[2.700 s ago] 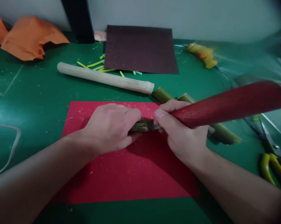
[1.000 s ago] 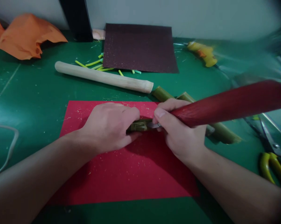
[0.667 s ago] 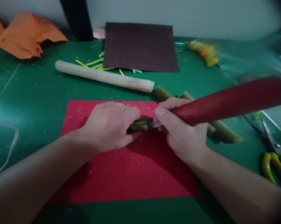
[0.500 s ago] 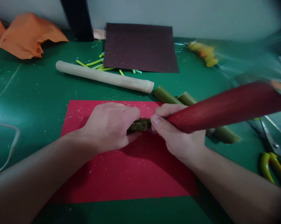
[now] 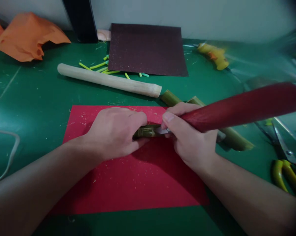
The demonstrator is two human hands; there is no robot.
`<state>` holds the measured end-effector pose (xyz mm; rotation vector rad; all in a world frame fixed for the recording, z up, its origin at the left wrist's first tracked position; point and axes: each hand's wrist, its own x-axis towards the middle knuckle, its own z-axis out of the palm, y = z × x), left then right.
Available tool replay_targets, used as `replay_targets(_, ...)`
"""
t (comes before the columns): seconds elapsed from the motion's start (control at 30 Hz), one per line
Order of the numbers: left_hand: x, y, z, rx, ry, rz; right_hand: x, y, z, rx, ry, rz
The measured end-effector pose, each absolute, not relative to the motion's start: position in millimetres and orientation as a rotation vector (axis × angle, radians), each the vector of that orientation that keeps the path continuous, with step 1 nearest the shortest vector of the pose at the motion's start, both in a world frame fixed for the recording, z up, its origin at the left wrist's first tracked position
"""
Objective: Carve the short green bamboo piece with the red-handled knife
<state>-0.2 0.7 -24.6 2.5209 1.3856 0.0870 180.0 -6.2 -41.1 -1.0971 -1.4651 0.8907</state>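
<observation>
Over the red sheet point(image 5: 128, 183), my left hand point(image 5: 116, 132) is closed around a short green bamboo piece point(image 5: 148, 131), whose left part is hidden in the palm. My right hand point(image 5: 191, 141) grips a knife with a thick red handle point(image 5: 243, 106) that slants up to the right. Its short metal blade point(image 5: 162, 130) shows between my right fingers and lies against the bamboo's right end. My right thumb is pressed along the blade's base. Small pale shavings are scattered over the sheet.
Behind the sheet lies a pale peeled stick point(image 5: 108, 81). Green bamboo pieces point(image 5: 236, 140) lie beyond my right hand, with yellow-handled scissors point(image 5: 283, 173) farther right. At the back are a dark sheet point(image 5: 148, 50), a yellow glue gun point(image 5: 213, 56) and crumpled orange paper point(image 5: 31, 37).
My right hand with the knife has shifted slightly right and up, uncovering the blade at the bamboo's end. My left hand stays almost in place on the bamboo.
</observation>
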Motion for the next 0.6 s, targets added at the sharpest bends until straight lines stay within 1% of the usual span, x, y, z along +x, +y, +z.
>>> replay_targets(0.27,0.2,-0.8,-22.8,2.558,1.389,0.124,178.6,-7.9,-36.9,-1.045,-1.636,0.94)
replay_targets(0.47,-2.3,-0.9,-25.2,2.544,1.408,0.152,175.8,-8.4,-37.6,-1.088,-1.498,0.828)
replay_targets(0.6,-3.2,-1.0,-26.0,2.564,1.374,0.191,176.1,-6.9,-39.9,-1.057,-1.498,0.896)
